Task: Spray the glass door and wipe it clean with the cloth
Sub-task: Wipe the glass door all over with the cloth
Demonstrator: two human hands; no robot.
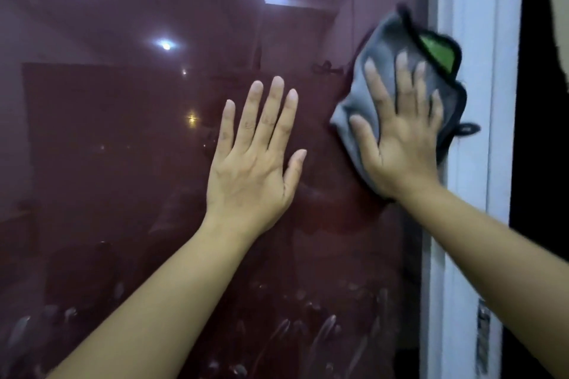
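Observation:
The dark glass door (123, 163) fills most of the head view and mirrors ceiling lights. My right hand (400, 138) lies flat with spread fingers on a grey cloth (388, 49) with black edging and a green patch, pressing it against the glass near the door's right edge. My left hand (255, 160) rests flat on the bare glass, fingers straight, just left of the cloth. Smears and finger marks (308, 332) show on the lower part of the glass. No spray bottle is in view.
A white door frame (471, 101) runs down the right side of the glass, with a metal plate (482, 335) set low in it. Beyond the frame is a dark gap (535, 163).

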